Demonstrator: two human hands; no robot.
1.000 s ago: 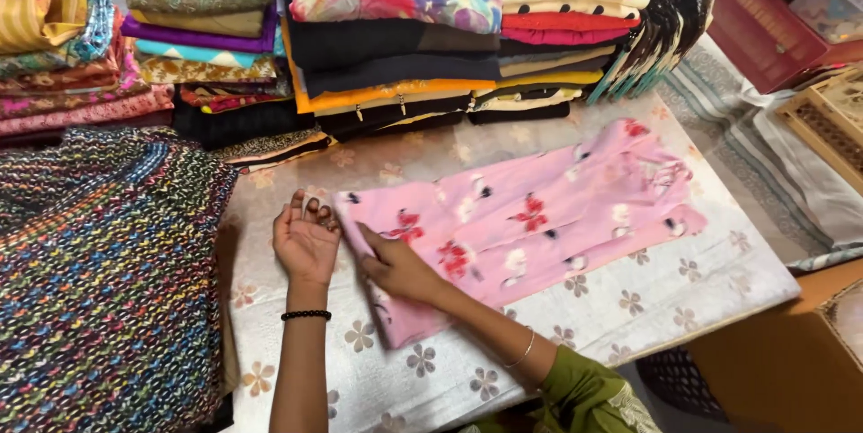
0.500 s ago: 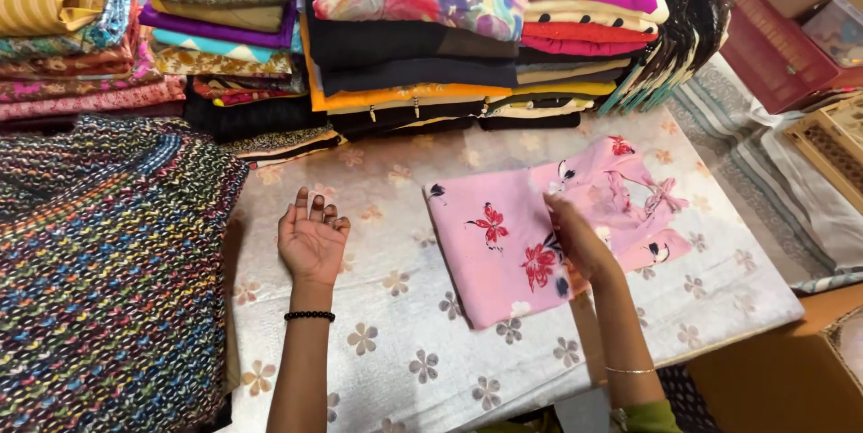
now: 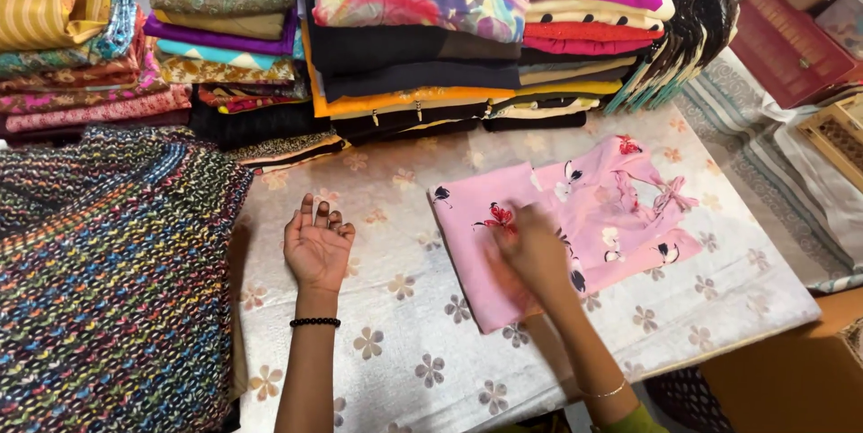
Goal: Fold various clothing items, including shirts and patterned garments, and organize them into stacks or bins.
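Observation:
A pink garment (image 3: 584, 217) with red flowers and black marks lies folded on the white flower-print table cover (image 3: 422, 370). My right hand (image 3: 530, 249) rests on its left half, pressing the cloth, blurred by motion. Palm up, with its fingers curled and nothing in it, my left hand (image 3: 316, 244) lies on the cover to the left of the garment, apart from it. A black bead bracelet sits on that wrist.
Tall stacks of folded fabrics (image 3: 404, 37) line the back of the table. A multicoloured knitted cloth (image 3: 108, 280) covers the left side. Striped cloth (image 3: 773, 145) and red boxes (image 3: 782, 37) lie at the right. A cardboard box (image 3: 791, 379) stands at the lower right.
The pink garment has been folded over from long to compact and lies further right. My right hand moved right with it, then back onto its left half. My left hand turned palm up.

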